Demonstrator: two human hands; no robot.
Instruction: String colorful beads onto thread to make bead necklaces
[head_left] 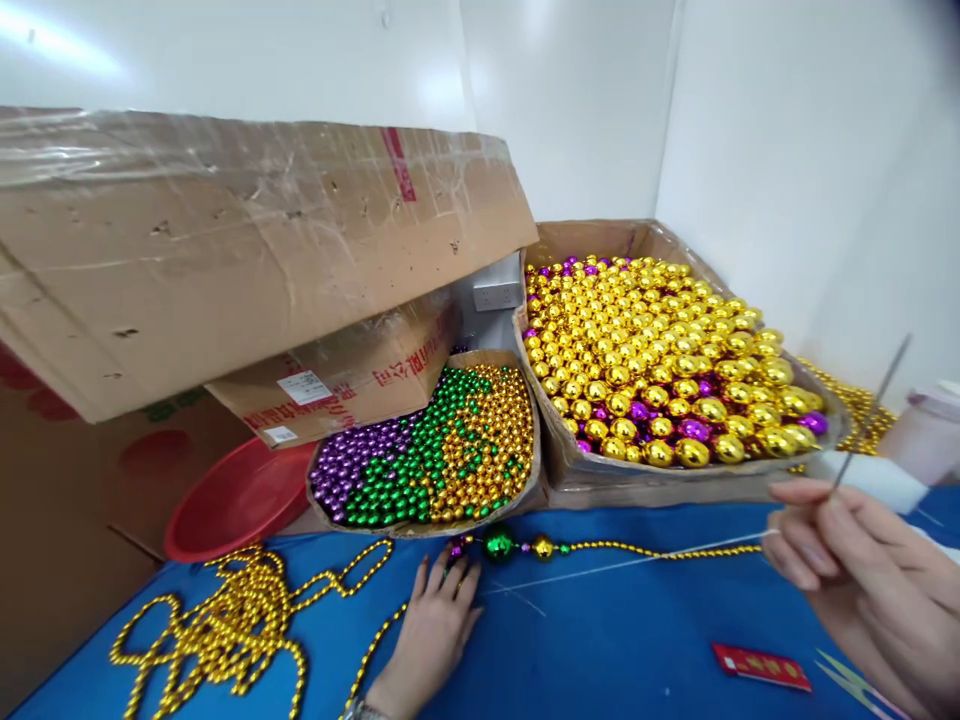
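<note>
Right hand (870,565) pinches a needle (872,411); left hand (436,628), loosely spread, touches strung beads (498,544).

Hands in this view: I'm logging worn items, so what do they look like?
Both are human hands without gloves. The left hand has a greyish band at the wrist, perhaps a watch or bracelet, cut off by the picture's lower edge. The right hand shows no band. I cannot make out sleeves clearly.

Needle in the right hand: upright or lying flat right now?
Upright, but tilted: the thin needle rises from the pinch of the right hand, its top leaning toward the picture's right. Cannot tell whether it is threaded.
</note>
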